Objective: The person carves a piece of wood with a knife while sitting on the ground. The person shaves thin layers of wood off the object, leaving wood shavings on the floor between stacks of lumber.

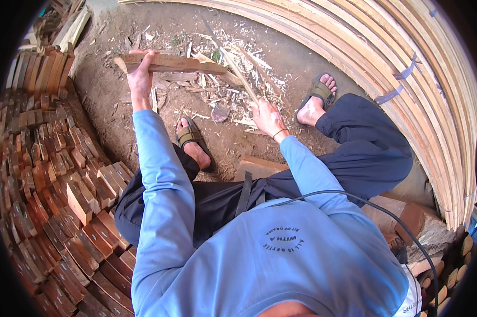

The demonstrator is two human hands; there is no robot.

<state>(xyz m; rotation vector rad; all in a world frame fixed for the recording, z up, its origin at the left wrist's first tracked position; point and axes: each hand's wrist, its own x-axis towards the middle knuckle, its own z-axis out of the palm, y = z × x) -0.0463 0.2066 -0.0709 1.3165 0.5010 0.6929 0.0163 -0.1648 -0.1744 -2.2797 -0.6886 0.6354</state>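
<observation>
Held out at the left, my left hand (142,76) is closed round one end of a rough brown wood piece (180,64). That piece lies roughly level across the view, its far end pointing right. My right hand (268,117) grips the lower end of a long, slim machete (237,74), which slants away up and to the left. Its pale lower part looks like a handle and its greyish tip reaches past the wood. The machete crosses close to the right end of the wood piece; I cannot tell whether they touch.
Wood shavings (254,58) and chips litter the dirt floor (111,111) between my sandalled feet. Stacked wood blocks (53,211) fill the left side. Long pale wood strips (354,39) curve along the right. A black cable (386,211) runs over my right side.
</observation>
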